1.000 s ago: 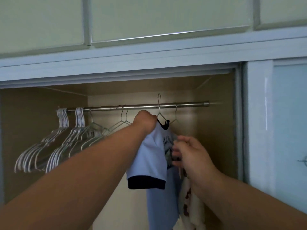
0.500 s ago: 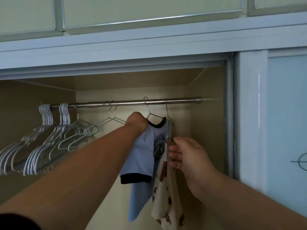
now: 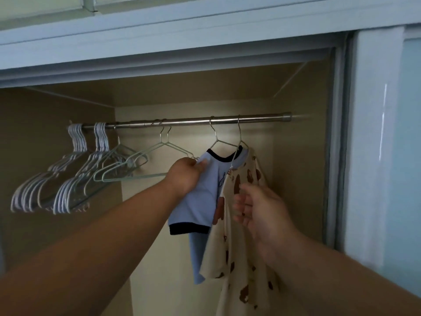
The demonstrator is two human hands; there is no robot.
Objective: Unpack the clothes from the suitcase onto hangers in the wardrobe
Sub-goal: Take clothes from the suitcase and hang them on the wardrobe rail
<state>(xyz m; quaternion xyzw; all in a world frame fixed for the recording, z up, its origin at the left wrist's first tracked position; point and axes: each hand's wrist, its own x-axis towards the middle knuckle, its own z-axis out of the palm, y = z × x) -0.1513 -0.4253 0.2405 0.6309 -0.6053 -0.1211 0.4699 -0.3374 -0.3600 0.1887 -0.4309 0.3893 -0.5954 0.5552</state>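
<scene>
A light blue T-shirt with dark trim hangs on a wire hanger hooked over the steel rail inside the wardrobe. My left hand grips the shirt's left shoulder. Right beside it hangs a cream garment with brown animal print on its own hanger. My right hand is against the cream garment's front, fingers apart and slightly curled; whether it pinches the cloth is unclear. The suitcase is out of view.
Several empty white and pale green hangers crowd the rail's left half, two more hang mid-rail. The wardrobe's right wall is close to the clothes. A sliding door covers the right side. Cabinets sit above.
The blue shirt's hanger now sits hooked on the rail and hangs lower. My left hand slid to the shoulder. My right hand loosened on the cream garment.
</scene>
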